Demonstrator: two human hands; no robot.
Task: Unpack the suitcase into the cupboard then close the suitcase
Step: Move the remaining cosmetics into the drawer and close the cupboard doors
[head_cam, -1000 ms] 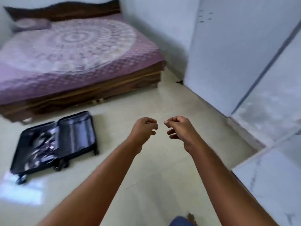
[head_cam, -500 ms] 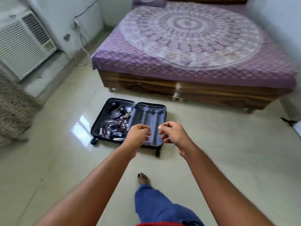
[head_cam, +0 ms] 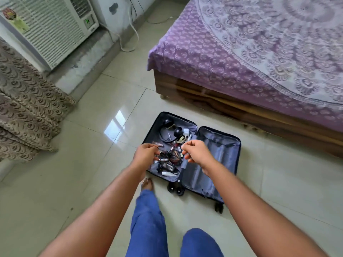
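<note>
Suitcase (head_cam: 191, 154) lies open on the floor at frame centre, small items heaped in its left half. Left hand (head_cam: 145, 154) and right hand (head_cam: 196, 153) hover above, loosely curled, holding nothing; better to gather several items per trip.

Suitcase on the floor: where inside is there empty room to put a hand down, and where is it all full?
The suitcase's right half, beside the bed, shows bare grey lining. The left half is crowded: headphones, a white charger and small cosmetics. Bare floor tiles lie left of the suitcase, towards the curtain.
</note>
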